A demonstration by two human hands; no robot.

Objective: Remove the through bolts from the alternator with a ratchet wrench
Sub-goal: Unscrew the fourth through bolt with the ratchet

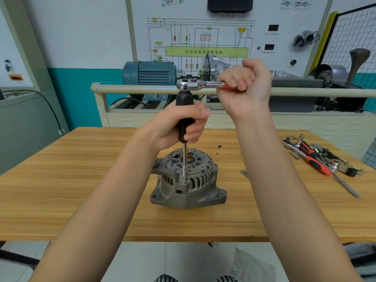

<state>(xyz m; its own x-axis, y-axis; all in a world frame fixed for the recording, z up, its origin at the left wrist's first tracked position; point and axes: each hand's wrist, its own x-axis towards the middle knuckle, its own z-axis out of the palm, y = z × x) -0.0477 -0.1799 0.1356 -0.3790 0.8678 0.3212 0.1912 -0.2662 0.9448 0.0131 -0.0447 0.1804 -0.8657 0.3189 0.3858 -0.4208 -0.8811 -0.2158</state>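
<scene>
1. The alternator (188,181) is seen standing on the wooden worktop (71,180), near its middle, with its finned end facing up and a brass-coloured shaft end showing at the centre of that face.
2. A black-handled extension driver (184,117) is held upright above the alternator; its thin steel shaft runs down to a small socket seated at the near rim of the housing, where a through bolt (184,182) is met. The bolt head itself is too small to be made out clearly.
3. The black handle is gripped by the left hand (179,127), with the fingers curled round it and the thumb laid over the front.
4. The ratchet wrench (200,85) is fitted on top of the driver, its chrome head sitting on the handle's upper end and its bar lying roughly level, pointing to the right.
5. The red grip of the wrench is enclosed by the right hand (244,82), closed in a fist round it.
6. A pile of loose tools (317,159), among them red-and-black handled ones and sockets, is seen at the right end of the worktop, well apart from the alternator.
7. Beyond the worktop, a blue-grey electric motor (150,73) and a wiring diagram board (203,37) are visible.
</scene>
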